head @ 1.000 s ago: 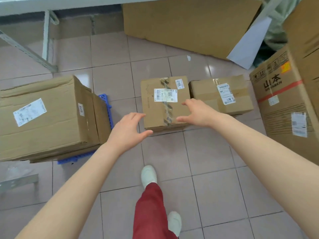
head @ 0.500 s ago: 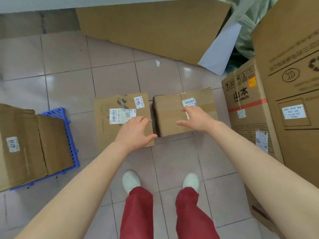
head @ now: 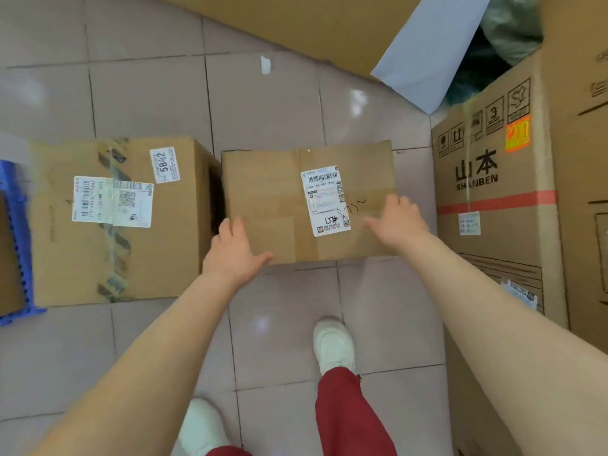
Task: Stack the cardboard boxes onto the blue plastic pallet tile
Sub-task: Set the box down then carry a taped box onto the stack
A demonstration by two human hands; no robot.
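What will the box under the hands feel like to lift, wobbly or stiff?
Probably stiff: the middle box is taped shut and its edges look square. It seems low and flat, so it likely won't tip or roll. The left hand and right hand reach its two ends, which suggests a two-handed lift; its weight can't be told.

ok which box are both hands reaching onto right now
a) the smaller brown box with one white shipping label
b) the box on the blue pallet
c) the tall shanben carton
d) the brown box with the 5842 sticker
a: the left hand rests at the near left corner and the right hand at the right edge of the smaller brown cardboard box with one white shipping label; neither has closed a grip yet.
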